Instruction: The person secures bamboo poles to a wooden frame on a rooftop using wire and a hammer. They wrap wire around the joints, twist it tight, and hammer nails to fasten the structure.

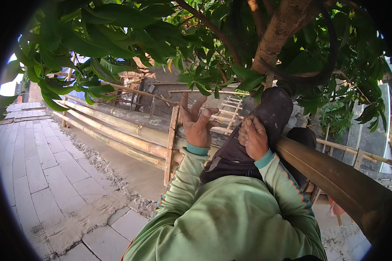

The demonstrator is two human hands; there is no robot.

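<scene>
My left hand is raised with its fingers spread, palm facing me, holding nothing; it hovers in front of a bamboo rail fence. To its right my right hand grips a dark cloth draped over a thick bamboo pole that runs down to the lower right. The cloth hangs down toward my chest between both green sleeves. A tree trunk rises just behind the cloth.
Leafy branches hang low across the top. Paved slabs with loose mortar along their edge lie at the left. A bamboo ladder and wooden posts stand behind the fence, a wall beyond them.
</scene>
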